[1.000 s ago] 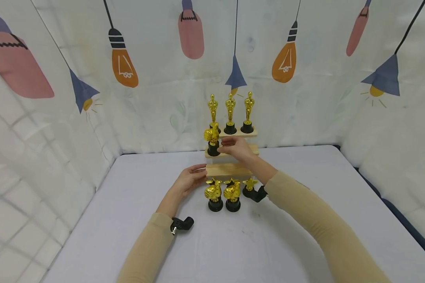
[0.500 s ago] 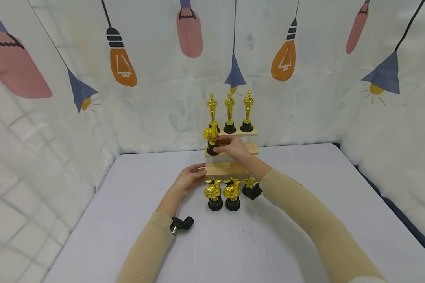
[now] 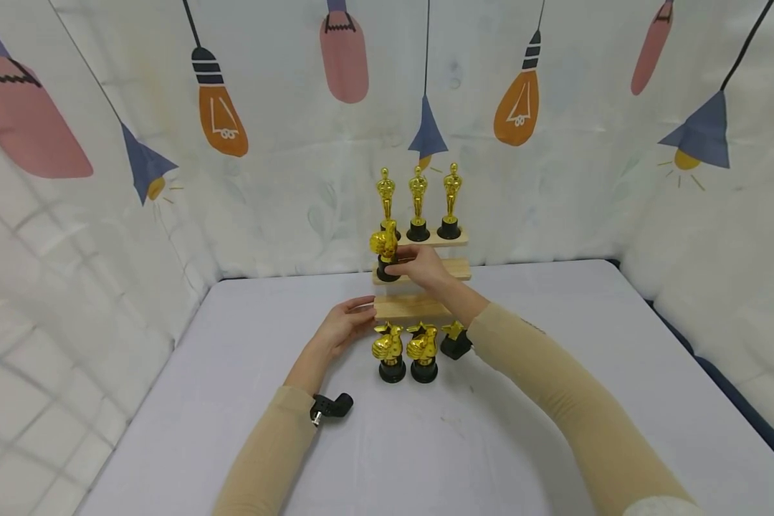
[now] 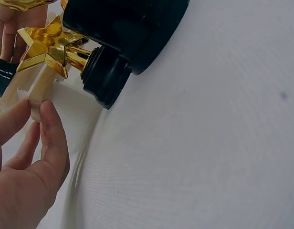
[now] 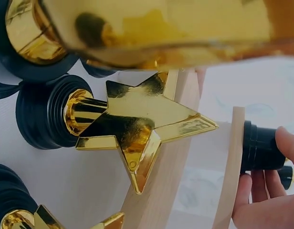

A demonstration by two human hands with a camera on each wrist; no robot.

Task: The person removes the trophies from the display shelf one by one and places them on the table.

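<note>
A gold thumbs-up trophy (image 3: 383,244) with a black base stands at the left end of the middle board (image 3: 456,269) of a stepped wooden rack. My right hand (image 3: 423,268) pinches its base (image 5: 264,147) between thumb and fingers, and the base meets the board in the right wrist view. My left hand (image 3: 343,326) pinches the left end of the rack's lowest board (image 3: 409,307), thumb and fingertips on the wood (image 4: 38,98) in the left wrist view. Three gold figure statuettes (image 3: 418,193) stand along the top board (image 3: 454,242).
Two more thumbs-up trophies (image 3: 422,349) stand on the white table (image 3: 387,451) before the rack. Behind them are star trophies (image 3: 454,331), partly hidden; one star (image 5: 137,114) looms close in the right wrist view. A patterned cloth (image 3: 284,208) hangs behind the table.
My right hand has shifted slightly left, its thumb now further across the trophy's base. The trophy has hardly moved. My left hand stays at the rack's end.
</note>
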